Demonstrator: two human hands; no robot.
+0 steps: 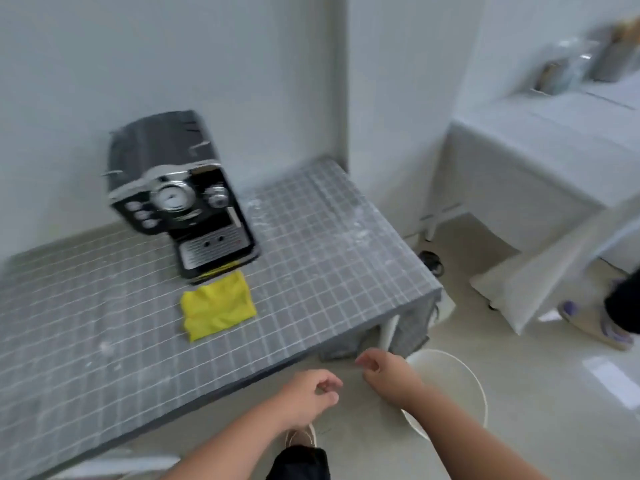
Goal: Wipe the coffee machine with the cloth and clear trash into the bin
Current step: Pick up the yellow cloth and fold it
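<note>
Stood upright toward the back of the table (pixel 311 258), close to the wall (pixel 173 57): a black coffee machine (pixel 180 199) with chrome trim, a round dial in the middle of its front, a knob to the right of the dial, three round buttons down the left, and a ribbed metal drip tray at the base. Turned a little, front facing forward and to the right. Blurred, so no finer detail could be read.

Lay crumpled just in front of the machine's base, touching or nearly touching it: a yellow cloth (pixel 218 306).

Sat on the floor (pixel 519 393) past the table's near right corner, partly hidden behind the right forearm: a round white bin (pixel 460 375). Contents could not be told.

Hovered off the table's near edge, near each other but apart: left hand (pixel 311 393) and right hand (pixel 388 372), both with fingers loosely curled, gripping nothing.

Covered the table: a grey sheet with a white grid, dusted with white smears and specks, mostly on the right and near left.

Filled the right side of the room: a white counter (pixel 519 150) with blurred jars on top. Showed at the far right edge: another person's shoe (pixel 609 327) and dark trouser leg.
</note>
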